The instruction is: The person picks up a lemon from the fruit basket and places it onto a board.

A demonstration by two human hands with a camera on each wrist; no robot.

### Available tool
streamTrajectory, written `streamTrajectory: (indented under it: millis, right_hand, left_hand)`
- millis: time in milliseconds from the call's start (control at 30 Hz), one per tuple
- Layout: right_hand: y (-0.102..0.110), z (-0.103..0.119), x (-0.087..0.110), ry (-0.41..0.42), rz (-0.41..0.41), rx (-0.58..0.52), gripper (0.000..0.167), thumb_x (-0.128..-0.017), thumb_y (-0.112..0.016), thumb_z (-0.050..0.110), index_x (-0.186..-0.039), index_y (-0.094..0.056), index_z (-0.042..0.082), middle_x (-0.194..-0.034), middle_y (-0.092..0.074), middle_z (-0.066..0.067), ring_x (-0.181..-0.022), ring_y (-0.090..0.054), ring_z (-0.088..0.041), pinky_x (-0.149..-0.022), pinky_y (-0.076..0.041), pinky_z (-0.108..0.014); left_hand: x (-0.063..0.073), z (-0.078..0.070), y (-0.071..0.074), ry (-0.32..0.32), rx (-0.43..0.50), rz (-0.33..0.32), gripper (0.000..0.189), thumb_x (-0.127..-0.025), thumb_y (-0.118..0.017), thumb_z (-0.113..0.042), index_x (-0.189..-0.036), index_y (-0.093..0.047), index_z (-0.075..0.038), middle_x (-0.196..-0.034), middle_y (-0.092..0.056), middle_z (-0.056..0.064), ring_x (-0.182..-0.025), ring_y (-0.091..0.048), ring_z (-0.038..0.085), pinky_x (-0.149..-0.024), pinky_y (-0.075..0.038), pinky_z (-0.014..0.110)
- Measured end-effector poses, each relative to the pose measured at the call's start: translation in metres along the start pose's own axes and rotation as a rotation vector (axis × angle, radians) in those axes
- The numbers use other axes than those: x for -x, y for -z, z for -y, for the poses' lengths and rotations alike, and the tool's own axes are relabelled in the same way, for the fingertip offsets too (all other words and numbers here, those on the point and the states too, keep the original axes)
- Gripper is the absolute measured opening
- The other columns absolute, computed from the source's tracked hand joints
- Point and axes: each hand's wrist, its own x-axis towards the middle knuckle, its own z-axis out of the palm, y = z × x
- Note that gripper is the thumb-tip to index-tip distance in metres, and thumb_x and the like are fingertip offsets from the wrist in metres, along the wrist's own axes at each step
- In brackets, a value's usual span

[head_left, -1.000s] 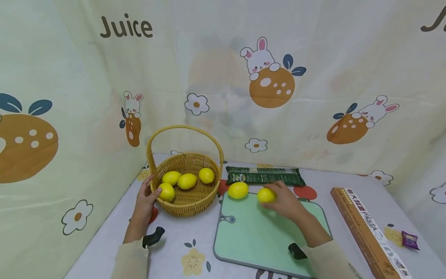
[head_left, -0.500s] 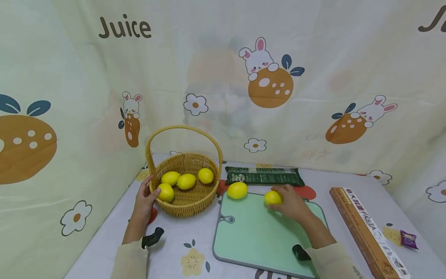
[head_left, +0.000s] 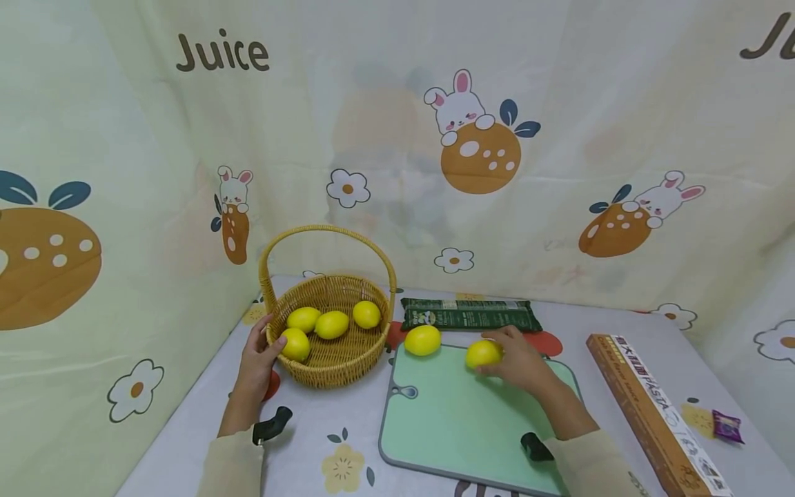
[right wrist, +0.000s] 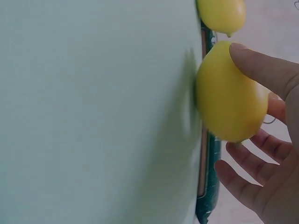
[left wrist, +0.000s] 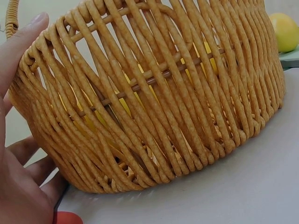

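Note:
My left hand point(head_left: 256, 355) grips the left side of the wicker basket point(head_left: 335, 373), thumb over the rim and fingers against the outer wall, as the left wrist view shows close up. Several lemons point(head_left: 332, 324) lie inside the basket. On the far part of the green cutting board point(head_left: 459, 414), my right hand point(head_left: 520, 359) holds a lemon point(head_left: 482, 355) between thumb and fingers. Seen from the right wrist, this lemon point(right wrist: 231, 93) has the thumb on it, and the lower fingers stand slightly apart from it. Another lemon point(head_left: 423, 341) sits at the board's far left corner.
A green packet point(head_left: 470, 314) lies behind the board. To the right is a long brown pasta box point(head_left: 658, 414), with a small purple wrapped packet point(head_left: 727, 426) beyond it. A printed cloth point(head_left: 385, 138) hangs behind and to the sides.
My right hand carried its lemon a little right across the board, then the lemon shifted slightly back left. The left hand and basket have stayed in place.

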Motion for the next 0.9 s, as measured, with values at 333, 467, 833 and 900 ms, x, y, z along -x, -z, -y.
streamTrajectory:
  millis: [333,467,833,900]
  right_hand:
    - [0.007,0.029,-0.009,0.028,0.004,0.038,0.066,-0.077,-0.081,0.041,-0.133,-0.059,0.015,-0.131,-0.047,-0.012,-0.108,-0.053,-0.034,-0.084,-0.050,-0.054]
    - [0.004,0.051,-0.015,0.074,-0.012,0.019,0.062,-0.078,-0.082,0.038,-0.131,-0.061,0.014,-0.133,-0.047,-0.011,-0.114,-0.051,-0.035,-0.090,-0.047,-0.055]
    - [-0.015,0.109,-0.026,0.204,0.024,-0.032,0.055,-0.081,-0.079,0.037,-0.130,-0.063,0.016,-0.134,-0.050,-0.007,-0.118,-0.050,-0.030,-0.097,-0.044,-0.051]
    - [-0.019,0.117,-0.027,0.234,0.025,-0.036,0.052,-0.082,-0.078,0.037,-0.128,-0.064,0.017,-0.133,-0.050,-0.004,-0.116,-0.050,-0.028,-0.096,-0.045,-0.048]
  left_hand:
    - [0.001,0.001,0.003,-0.008,0.024,0.001,0.069,-0.095,-0.065,-0.026,-0.153,-0.027,-0.022,-0.156,-0.025,0.013,-0.139,-0.030,0.025,-0.114,-0.023,0.041]
    - [0.001,-0.001,0.002,-0.004,0.011,-0.005,0.070,-0.095,-0.065,-0.029,-0.153,-0.028,-0.024,-0.156,-0.025,0.012,-0.139,-0.029,0.025,-0.114,-0.023,0.041]
    - [0.002,-0.001,-0.001,0.003,0.000,-0.001,0.070,-0.095,-0.065,-0.030,-0.153,-0.028,-0.026,-0.157,-0.023,0.011,-0.140,-0.028,0.025,-0.114,-0.022,0.042]
    - [0.001,-0.001,-0.001,0.001,0.002,-0.001,0.070,-0.095,-0.065,-0.030,-0.153,-0.028,-0.026,-0.157,-0.023,0.011,-0.140,-0.027,0.025,-0.114,-0.022,0.042]
